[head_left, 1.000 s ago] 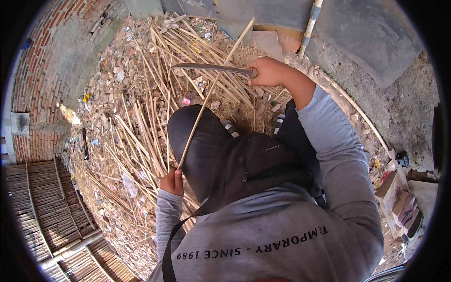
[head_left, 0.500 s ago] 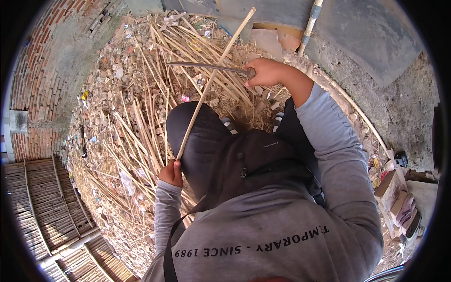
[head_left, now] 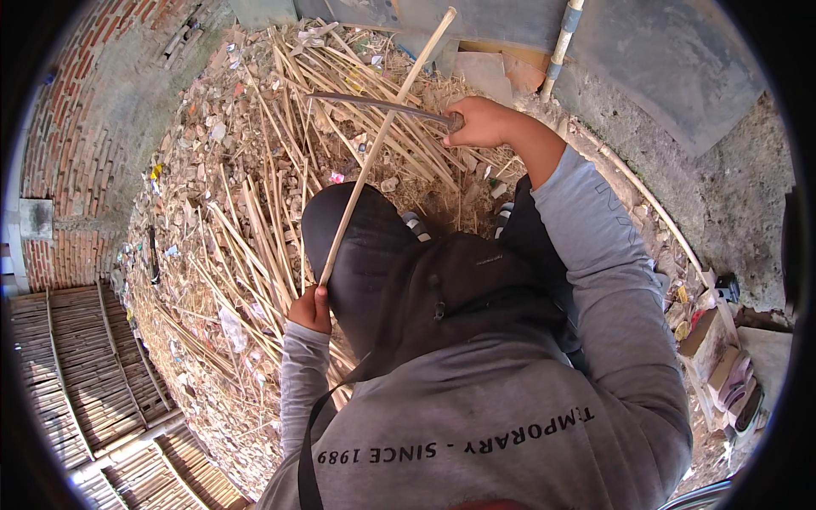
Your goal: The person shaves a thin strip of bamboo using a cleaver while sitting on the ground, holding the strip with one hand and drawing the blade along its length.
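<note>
My left hand point(head_left: 310, 309) is closed round the near end of a long pale bamboo strip point(head_left: 367, 161). The strip slants away over my left knee, its far end raised toward the grey sheets. In my right hand point(head_left: 483, 123) is the handle of a machete point(head_left: 382, 104), with its long dark blade pointing left. The blade crosses the strip in its upper half; whether its edge touches the strip I cannot tell. Beyond the blade lies a pile of split bamboo strips point(head_left: 340, 68), and more bamboo strips point(head_left: 255, 238) lie left of my knee.
Rubble and litter point(head_left: 191, 178) cover the ground at left, by a brick wall point(head_left: 68, 136). A bamboo slat panel point(head_left: 76, 365) is at lower left. Grey sheets point(head_left: 663, 76) and a pole point(head_left: 563, 47) stand at far right. Sandals point(head_left: 738, 387) rest in a box at right.
The strip's far end has shifted slightly left and up. My right hand and the machete have moved a little, the blade's tip now slightly lower against the strip.
</note>
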### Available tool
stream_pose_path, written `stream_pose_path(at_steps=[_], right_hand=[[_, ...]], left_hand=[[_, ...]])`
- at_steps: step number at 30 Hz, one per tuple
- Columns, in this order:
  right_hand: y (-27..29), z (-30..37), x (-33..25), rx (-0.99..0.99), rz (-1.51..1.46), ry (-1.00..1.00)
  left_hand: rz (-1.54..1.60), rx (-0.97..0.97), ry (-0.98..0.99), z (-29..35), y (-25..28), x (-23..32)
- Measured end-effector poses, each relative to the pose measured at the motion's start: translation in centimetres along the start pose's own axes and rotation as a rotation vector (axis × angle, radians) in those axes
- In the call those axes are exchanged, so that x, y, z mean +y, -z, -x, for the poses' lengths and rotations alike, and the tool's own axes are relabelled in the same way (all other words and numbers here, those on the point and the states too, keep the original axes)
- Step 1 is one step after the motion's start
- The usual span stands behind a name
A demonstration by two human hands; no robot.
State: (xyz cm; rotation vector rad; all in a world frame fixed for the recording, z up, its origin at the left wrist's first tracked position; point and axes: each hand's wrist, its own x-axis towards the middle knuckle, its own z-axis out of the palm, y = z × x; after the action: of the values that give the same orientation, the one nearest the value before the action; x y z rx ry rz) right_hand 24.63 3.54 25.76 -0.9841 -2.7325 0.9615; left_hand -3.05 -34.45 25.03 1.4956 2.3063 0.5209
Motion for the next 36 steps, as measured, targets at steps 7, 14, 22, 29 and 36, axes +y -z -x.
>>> stream_pose_path(at_steps=[7,14,22,29,36], right_hand=[[-0.9,0.8,-2.2,-0.095,0.094,0.023],[-0.1,0.3,-0.4,0.001,-0.037,0.038],[-0.7,0.5,-0.3,0.118,0.07,-0.009],[-0.6,0.7,-1.1,-0.013,0.084,0.111],[-0.6,0.2,0.8,0.167,-0.025,0.004]], left_hand=[[-0.057,-0.068,0.049,0.2,0.9,0.9],[-0.028,0.004,-0.002,0.0,-0.2,0.0],[-0.054,0.009,-0.019,0.0,0.1,0.3],[-0.083,0.02,-0.025,0.0,0.2,0.6],[-0.092,0.048,-0.036,0.0,-0.5,0.1]])
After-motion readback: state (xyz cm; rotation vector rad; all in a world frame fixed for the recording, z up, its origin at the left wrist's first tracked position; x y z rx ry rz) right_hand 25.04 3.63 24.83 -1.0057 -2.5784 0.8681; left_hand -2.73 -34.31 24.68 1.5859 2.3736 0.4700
